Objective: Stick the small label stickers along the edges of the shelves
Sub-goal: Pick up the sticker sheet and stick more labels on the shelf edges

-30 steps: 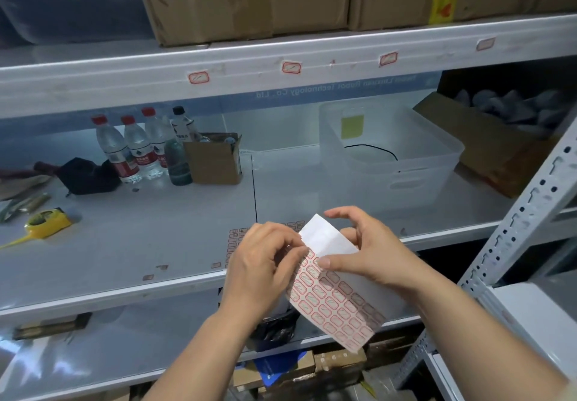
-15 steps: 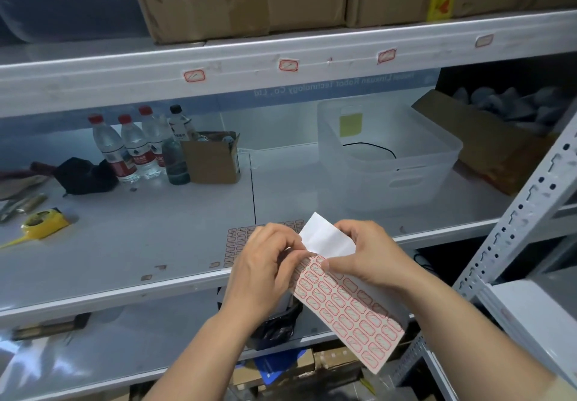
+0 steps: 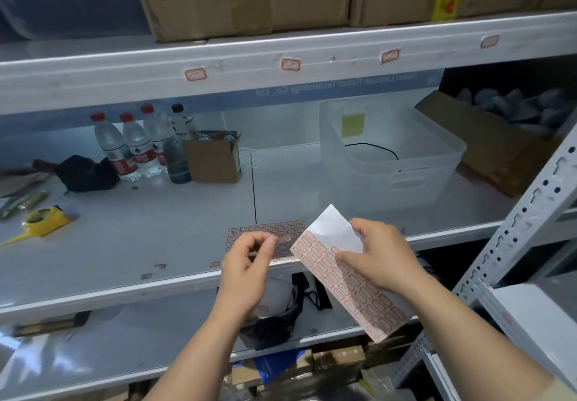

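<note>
Right hand (image 3: pixel 373 255) pinches the sticker sheet (image 3: pixel 349 285), its top corner folded back, presumably so labels lift off more readily. Left hand (image 3: pixel 249 260) pinches one peeled label (image 3: pixel 282 240) (blurred, thin and flexible) between thumb and fingertip, apart from the sheet, above the middle shelf edge (image 3: pixel 156 290). Four red-bordered labels (image 3: pixel 195 74) already sit on the flat metal upper shelf edge (image 3: pixel 93 85). The sheet is glossy paper carrying rounded rectangles.
</note>
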{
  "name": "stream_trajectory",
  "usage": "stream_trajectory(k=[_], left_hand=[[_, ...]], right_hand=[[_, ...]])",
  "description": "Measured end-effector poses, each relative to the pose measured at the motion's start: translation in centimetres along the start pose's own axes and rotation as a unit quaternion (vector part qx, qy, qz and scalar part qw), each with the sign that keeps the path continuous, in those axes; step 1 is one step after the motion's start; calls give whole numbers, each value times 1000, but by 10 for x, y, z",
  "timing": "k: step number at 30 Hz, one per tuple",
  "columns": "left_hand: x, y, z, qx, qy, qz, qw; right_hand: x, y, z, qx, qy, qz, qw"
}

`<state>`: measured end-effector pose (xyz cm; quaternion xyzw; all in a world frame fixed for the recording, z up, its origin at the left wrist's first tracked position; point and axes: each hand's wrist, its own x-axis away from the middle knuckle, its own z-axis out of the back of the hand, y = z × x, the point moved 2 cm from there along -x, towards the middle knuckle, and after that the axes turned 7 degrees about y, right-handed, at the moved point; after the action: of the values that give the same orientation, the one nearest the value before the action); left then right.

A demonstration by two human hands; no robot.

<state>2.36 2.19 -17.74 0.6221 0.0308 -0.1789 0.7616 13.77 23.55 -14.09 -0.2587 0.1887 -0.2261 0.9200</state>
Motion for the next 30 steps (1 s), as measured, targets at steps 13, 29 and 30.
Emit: stream_trajectory(k=[13, 29, 30], left_hand=[[35, -69, 5, 1, 47, 90, 995], [35, -107, -32, -35, 87, 154, 984], [34, -109, -33, -38, 88, 155, 983]], right_hand=[[-2, 17, -4, -4, 45, -32, 998], [-10, 18, -16, 8, 26, 6, 1000], [-10, 19, -17, 5, 25, 8, 1000]])
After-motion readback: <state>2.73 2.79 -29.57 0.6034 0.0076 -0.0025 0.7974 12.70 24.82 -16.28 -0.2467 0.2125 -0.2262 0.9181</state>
